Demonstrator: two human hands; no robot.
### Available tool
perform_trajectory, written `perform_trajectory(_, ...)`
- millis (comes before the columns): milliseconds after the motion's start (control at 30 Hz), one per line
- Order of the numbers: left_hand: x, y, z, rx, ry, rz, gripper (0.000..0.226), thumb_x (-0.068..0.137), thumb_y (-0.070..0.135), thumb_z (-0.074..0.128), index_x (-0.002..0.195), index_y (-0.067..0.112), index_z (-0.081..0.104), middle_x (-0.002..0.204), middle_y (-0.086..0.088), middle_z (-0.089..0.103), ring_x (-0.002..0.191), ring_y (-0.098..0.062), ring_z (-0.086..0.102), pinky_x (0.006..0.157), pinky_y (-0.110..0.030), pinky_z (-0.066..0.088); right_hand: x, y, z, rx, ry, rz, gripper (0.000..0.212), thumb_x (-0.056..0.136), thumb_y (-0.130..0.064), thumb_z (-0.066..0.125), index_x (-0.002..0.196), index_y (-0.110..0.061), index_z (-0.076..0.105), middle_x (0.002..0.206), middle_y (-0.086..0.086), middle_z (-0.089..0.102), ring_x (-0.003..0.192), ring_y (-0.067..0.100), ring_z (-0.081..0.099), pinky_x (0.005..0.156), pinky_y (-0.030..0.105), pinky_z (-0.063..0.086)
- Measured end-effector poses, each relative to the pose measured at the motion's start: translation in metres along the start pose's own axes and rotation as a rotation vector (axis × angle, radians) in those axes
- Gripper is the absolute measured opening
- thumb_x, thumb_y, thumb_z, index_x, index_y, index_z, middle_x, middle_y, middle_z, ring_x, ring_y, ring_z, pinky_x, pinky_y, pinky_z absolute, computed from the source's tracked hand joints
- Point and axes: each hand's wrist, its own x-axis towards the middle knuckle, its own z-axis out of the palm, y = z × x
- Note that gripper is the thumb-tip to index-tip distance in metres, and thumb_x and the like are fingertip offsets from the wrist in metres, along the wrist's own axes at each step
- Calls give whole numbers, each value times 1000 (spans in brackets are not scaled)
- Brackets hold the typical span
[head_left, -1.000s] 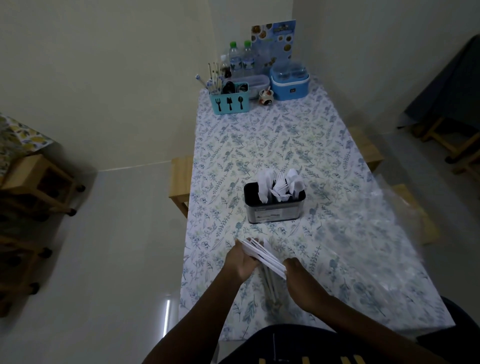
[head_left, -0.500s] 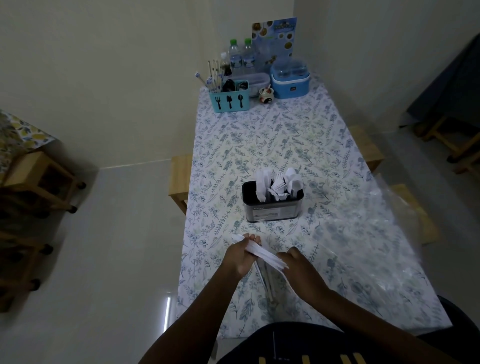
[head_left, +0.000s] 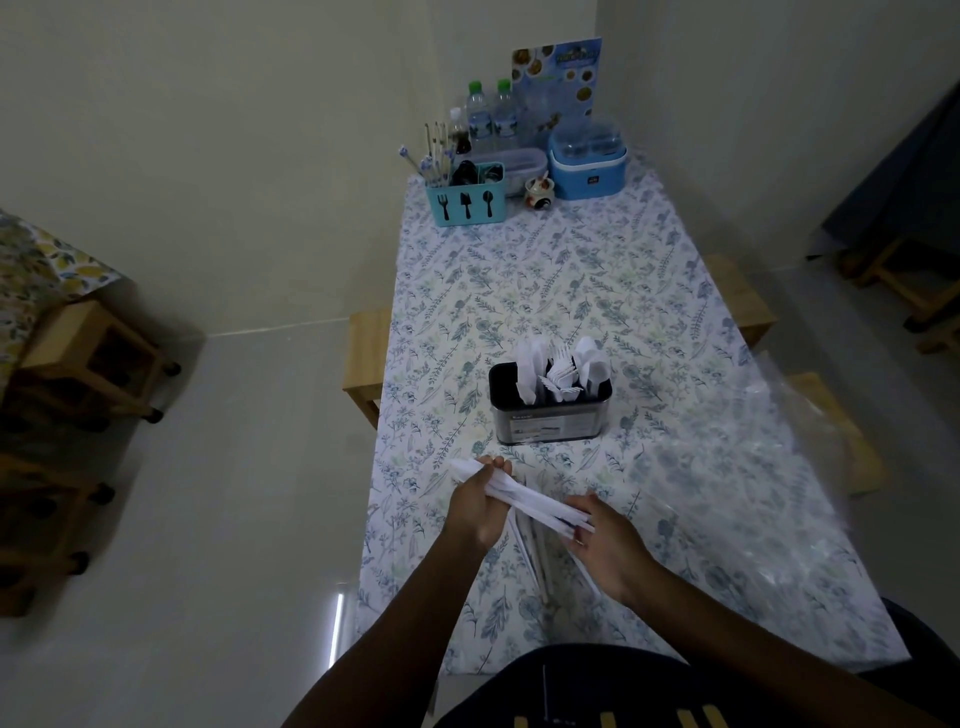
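One cutlery bundle (head_left: 527, 501); piece count unclear; left hand (head_left: 480, 506), right hand (head_left: 605, 540) each clamped round one end; one black holder (head_left: 550, 418) behind.

The teal caddy (head_left: 466, 200) bears black fork, knife and spoon signs; print on the menu card (head_left: 558, 78) and the holder (head_left: 550, 428) label is too blurred to read.

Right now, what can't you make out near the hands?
- Bundle, head view: knives, forks or spoons unclear; left hand and right hand cover much of it.
- Holder label, head view: too small to read.
- Clear bag, head view: see-through, outline blurred, contents unclear.
- Loose pieces: partly under the hands.
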Motion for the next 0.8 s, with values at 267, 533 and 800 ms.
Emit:
perform_trajectory(267, -10, -8, 11, 76, 96, -22, 31, 99, 10, 48, 82, 11, 73, 90, -8, 62, 81, -16, 60, 72, -29, 52, -4, 2, 16, 57, 2, 85, 34, 101, -14, 41, 126, 8, 48, 113, 22, 60, 104, 33, 58, 89, 40, 48)
perform_trajectory(533, -18, -2, 4, 221, 34, -138, 24, 91, 13, 62, 72, 7, 77, 82, -7, 74, 80, -16, 70, 82, -35, 51, 1, 5, 13, -13, -22, 55, 33, 94, 0, 46, 127, 6, 47, 129, 25, 52, 82, 24, 59, 76, 35, 53)
perform_trajectory(800, -22, 8, -7, 193, 9, -187, 23, 98, 14, 43, 109, 1, 58, 115, -22, 56, 100, -30, 66, 84, -40, 56, 3, 7, 13, -88, -4, 99, 28, 102, -18, 37, 94, -1, 58, 116, 26, 56, 85, 28, 57, 74, 33, 49)
